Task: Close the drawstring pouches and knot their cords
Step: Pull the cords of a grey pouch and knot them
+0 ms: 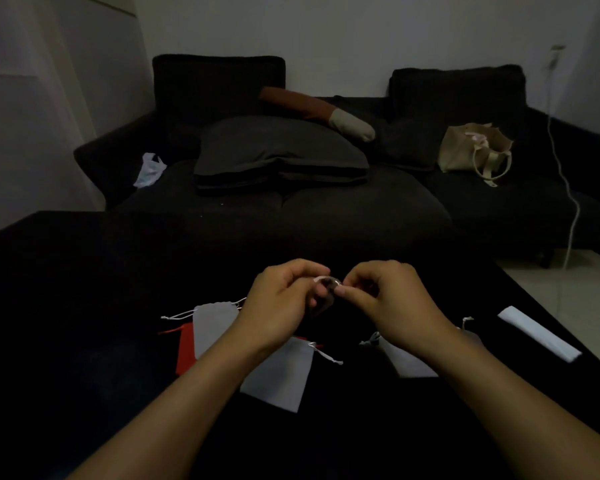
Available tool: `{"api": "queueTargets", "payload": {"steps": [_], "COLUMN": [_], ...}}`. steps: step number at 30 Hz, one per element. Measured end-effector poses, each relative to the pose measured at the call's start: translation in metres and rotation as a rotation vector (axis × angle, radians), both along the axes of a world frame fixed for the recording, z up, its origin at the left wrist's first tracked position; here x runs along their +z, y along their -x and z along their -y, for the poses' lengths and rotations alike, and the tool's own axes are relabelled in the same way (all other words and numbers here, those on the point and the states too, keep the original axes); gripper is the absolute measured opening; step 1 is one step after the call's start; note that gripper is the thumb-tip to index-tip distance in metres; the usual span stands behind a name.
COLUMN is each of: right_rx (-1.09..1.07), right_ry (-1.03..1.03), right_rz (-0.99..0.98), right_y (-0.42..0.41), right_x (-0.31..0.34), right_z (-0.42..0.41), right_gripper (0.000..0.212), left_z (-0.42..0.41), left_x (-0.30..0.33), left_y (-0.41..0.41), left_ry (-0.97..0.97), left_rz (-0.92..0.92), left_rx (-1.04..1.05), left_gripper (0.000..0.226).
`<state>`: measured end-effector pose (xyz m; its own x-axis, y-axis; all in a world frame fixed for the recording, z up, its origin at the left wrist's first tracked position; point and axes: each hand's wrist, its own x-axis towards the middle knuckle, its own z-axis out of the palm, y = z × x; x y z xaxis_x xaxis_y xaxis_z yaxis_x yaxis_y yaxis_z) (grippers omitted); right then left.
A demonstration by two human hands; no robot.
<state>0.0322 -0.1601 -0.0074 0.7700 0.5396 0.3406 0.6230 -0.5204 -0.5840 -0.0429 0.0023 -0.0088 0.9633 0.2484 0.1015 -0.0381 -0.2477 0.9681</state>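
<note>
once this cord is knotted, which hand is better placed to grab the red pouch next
Left, probably. The red pouch lies on the dark table just outside the left hand, partly under a white pouch. The right hand would have to cross over. Both hands now pinch the white cord.

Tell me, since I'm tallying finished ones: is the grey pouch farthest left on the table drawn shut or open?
Drawn shut, it seems: the grey pouch has a gathered top edge and its white cords trail out leftward. Whether they are knotted, cannot tell.
</note>
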Motion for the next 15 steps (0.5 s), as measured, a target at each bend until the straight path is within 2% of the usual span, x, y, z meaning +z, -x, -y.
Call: {"api": "queueTargets", "payload": {"steps": [3, 7, 11, 13, 15], "right_rx": [0.014, 0.038, 0.060, 0.080, 0.109], "right_ry": [0.075, 0.141, 0.142, 0.123, 0.115], "right_rz": [0.035, 0.079, 0.112, 0.089, 0.058], "right_y": [0.000, 0.003, 0.005, 0.005, 0.003], "right_x": [0.002, 0.002, 0.002, 0.005, 0.008], "right_z": [-0.001, -0.003, -0.004, -0.003, -0.001], "right_gripper": [0.009, 0.007, 0.007, 0.009, 0.012], "left_z": [-0.003, -0.007, -0.014, -0.017, -0.017], "left_x": [-0.001, -0.006, -0.005, -0.003, -0.001], "left_y": [0.004, 0.003, 0.000, -0.001, -0.001], "left_ry": [-0.233, -0.495, -0.541, -0.534, -0.443], "left_rz": [0.063, 0.114, 0.070, 0.110, 0.166], "left_rx": [0.005, 0.017, 0.009, -0.012, -0.065], "left_gripper": [0.014, 0.007, 0.007, 0.012, 0.020]}}
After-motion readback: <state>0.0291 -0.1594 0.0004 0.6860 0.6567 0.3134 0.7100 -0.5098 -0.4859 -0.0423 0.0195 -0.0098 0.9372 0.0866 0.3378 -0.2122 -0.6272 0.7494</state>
